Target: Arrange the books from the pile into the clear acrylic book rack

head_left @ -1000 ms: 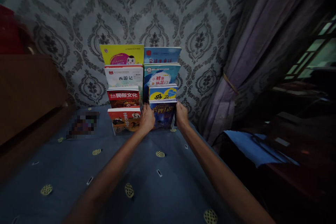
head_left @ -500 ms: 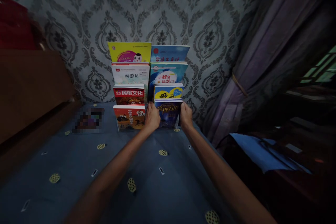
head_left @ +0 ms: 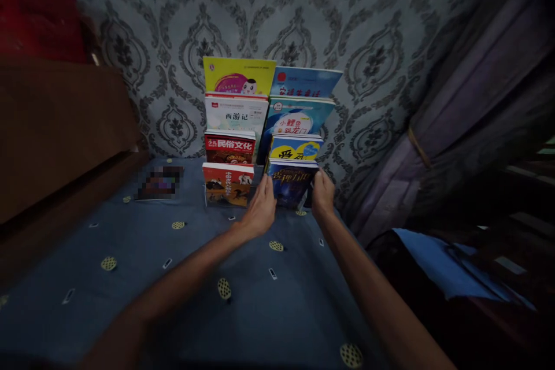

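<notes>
A clear rack holds children's books in two stepped columns. At the front of the right column stands a dark blue book [head_left: 291, 188], tilted back slightly. The fingers of my left hand [head_left: 261, 205] press on its left edge. On its right edge, my right hand [head_left: 323, 192] has its fingers curled in. Both thumbs and fingertips are partly hidden by the book. Behind it rise a yellow-and-blue book [head_left: 295, 148], a teal book [head_left: 299, 115] and a blue book [head_left: 310, 78]. To the left, an orange-red book [head_left: 228, 185] stands at the front of the other column.
The left column also has a dark red book [head_left: 229, 149], a white book [head_left: 236, 113] and a yellow book [head_left: 238, 74]. A blurred-out flat item [head_left: 159, 183] lies on the blue patterned cloth [head_left: 195, 312]. Brown furniture [head_left: 65, 133] stands left, a tied curtain [head_left: 403, 167] right.
The view has swung, so rack and hands appear farther right. My left hand sits slightly lower against the dark blue book, its fingers straighter. My right hand keeps to the book's right edge.
</notes>
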Demonstrator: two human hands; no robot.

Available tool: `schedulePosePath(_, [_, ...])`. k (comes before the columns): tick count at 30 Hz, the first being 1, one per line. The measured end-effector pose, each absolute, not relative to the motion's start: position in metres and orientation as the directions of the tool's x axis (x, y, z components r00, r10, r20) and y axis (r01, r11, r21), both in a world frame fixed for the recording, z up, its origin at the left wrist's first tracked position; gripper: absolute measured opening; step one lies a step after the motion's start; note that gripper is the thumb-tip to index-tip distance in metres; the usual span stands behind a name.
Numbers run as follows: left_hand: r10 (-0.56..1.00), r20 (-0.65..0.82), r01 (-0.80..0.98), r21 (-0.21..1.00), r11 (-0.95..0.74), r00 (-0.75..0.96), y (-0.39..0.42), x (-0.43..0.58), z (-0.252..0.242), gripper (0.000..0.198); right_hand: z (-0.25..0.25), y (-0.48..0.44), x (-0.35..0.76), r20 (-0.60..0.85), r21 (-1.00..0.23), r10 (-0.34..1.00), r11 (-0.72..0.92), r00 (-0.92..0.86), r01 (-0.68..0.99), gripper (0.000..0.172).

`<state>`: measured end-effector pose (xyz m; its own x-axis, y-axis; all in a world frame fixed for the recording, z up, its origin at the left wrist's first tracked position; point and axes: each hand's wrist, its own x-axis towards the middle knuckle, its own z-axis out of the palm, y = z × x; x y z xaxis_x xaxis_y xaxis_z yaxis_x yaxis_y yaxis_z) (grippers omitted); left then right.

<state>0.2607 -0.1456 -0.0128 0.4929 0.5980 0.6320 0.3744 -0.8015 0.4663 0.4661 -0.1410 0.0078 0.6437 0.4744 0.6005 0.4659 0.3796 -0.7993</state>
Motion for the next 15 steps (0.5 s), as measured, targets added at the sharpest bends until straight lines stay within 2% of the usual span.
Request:
schedulePosePath(3, [0.506,0.665,0.443,0.281,-0.851,0.550,-0.155,0.219,-0.011,0.054,0.009,-0.155,0.457,0.605,-0.795,0.360,0.319,0.710,0.516,0.052])
schedulePosePath(5, [0.543,0.648,0.550,0.221,-0.805,0.535,-0.148,0.192,-0.005,0.048,0.011,-0.169,0.441,0.673,-0.737,0.271,0.322,0.688,0.594,0.047])
schedulePosePath(7, [0.629,0.610,0.665,0.212,-0.716,0.482,-0.135,0.169,0.001,0.043,0.013,-0.182,0.416,0.761,-0.648,0.267,0.349,0.592,0.677,0.037])
schedulePosePath(11, [0.711,0.586,0.752,0.245,-0.612,0.388,-0.108,0.147,0.008,0.045,0.009,-0.190,0.358,0.780,-0.586,0.559,0.497,0.281,0.640,0.030])
schedulePosePath(13, [0.721,0.582,0.758,0.255,-0.601,0.376,-0.102,0.145,0.007,0.048,0.003,-0.183,0.335,0.750,-0.570,0.649,0.536,0.128,0.622,0.030])
schedulePosePath(15, [0.720,0.576,0.762,0.239,-0.602,0.388,-0.100,0.145,0.003,0.051,-0.004,-0.170,0.320,0.715,-0.580,0.696,0.544,0.059,0.607,0.032])
